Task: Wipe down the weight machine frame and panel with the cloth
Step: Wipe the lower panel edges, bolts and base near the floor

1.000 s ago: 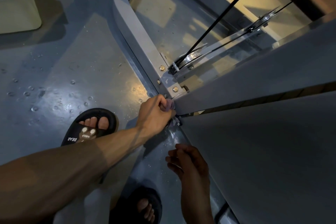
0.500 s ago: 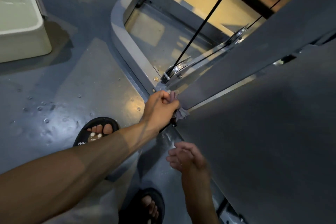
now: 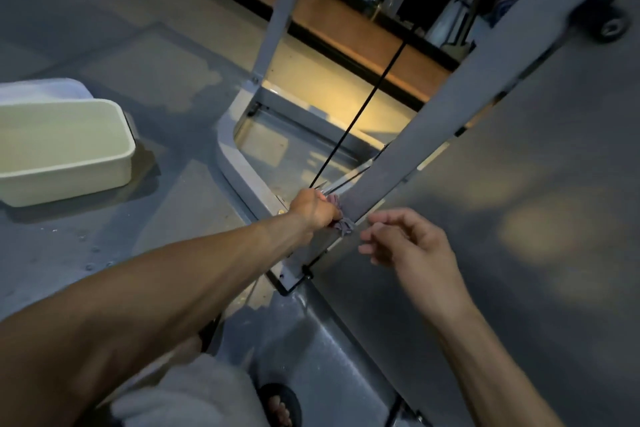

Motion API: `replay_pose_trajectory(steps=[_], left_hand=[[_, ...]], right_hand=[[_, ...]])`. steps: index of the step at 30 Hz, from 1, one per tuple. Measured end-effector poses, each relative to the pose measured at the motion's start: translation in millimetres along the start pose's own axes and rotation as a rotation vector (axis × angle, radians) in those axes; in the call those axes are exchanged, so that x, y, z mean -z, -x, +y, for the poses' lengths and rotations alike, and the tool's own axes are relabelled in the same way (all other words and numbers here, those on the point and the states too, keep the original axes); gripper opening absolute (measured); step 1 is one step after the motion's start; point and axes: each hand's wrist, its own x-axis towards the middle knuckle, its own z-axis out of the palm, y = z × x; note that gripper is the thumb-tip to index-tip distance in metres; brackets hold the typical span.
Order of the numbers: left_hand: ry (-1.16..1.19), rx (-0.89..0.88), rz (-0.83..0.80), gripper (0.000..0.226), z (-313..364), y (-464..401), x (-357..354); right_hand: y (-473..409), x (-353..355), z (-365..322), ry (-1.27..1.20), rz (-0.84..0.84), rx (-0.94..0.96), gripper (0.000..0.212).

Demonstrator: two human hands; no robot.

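Note:
My left hand (image 3: 313,210) grips a small bunched grey-purple cloth (image 3: 341,218) and presses it against the grey upright beam of the weight machine frame (image 3: 433,114), low down near its base. The large dark grey panel (image 3: 519,218) fills the right side of the view, just beside the beam. In front of the panel's lower edge hovers my right hand (image 3: 405,239), fingers spread and holding nothing. A black cable (image 3: 363,107) runs diagonally down behind the beam toward the spot above my left hand.
A pale rectangular plastic tub (image 3: 65,149) sits on the grey floor at the left. The machine's curved base rail (image 3: 239,166) lies on the floor beside my left arm. My sandalled foot (image 3: 278,406) shows at the bottom, and a mirror wall is behind the frame.
My left hand has slid the cloth up the beam from the bolted base bracket. My right hand has risen from near the floor to beside the panel edge. The view has tilted upward.

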Motion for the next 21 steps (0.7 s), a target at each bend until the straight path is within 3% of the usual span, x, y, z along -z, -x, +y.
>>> replay_pose_trajectory(steps=[5,12,15,18,21], left_hand=[[-0.185,-0.103,-0.101,0.015,54,24,8],[-0.293,-0.113,-0.064,0.024,82,44,1],[-0.377,-0.105,-0.004,0.011,85,43,-1],[-0.437,-0.048,-0.004,0.015,78,38,-7],[-0.289,0.108,-0.024,0.024,28,-24,-17]], right_hand=[[19,0,-57,-0.094,0.071,0.028,0.016],[45,9,-76,-0.529,0.324,-0.001,0.02],[48,8,-49,-0.482,0.312,-0.041,0.02],[42,20,-38,-0.43,0.312,-0.036,0.018],[38,26,-30,-0.374,0.287,-0.02,0.017]])
